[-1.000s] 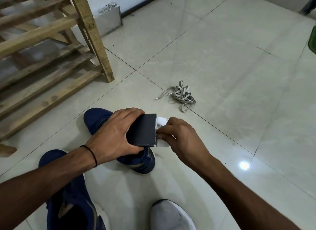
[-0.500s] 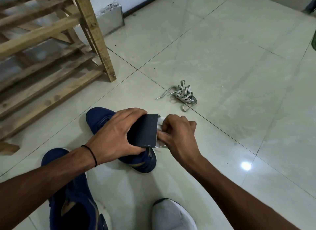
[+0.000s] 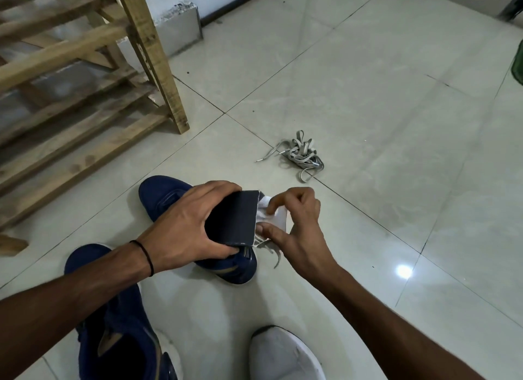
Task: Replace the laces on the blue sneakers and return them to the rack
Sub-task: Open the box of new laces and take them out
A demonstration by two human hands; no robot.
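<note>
Two navy fabric sneakers (image 3: 162, 193) lie on the floor near the wooden slatted rack (image 3: 85, 142). Our left hand (image 3: 181, 227) grips a flat dark packet (image 3: 232, 218); our right hand (image 3: 301, 235) pinches white laces (image 3: 272, 216) at its mouth. Next, we judge, they must come free for threading.

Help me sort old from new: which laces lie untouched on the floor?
The grey laces, bundled on the floor; the white laces are pinched by the right hand.

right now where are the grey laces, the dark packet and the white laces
grey laces (image 3: 302, 154): head view, middle of the tangle
dark packet (image 3: 233, 218): head view, flat front face
white laces (image 3: 276, 219): head view, bundle outside the packet mouth
</note>
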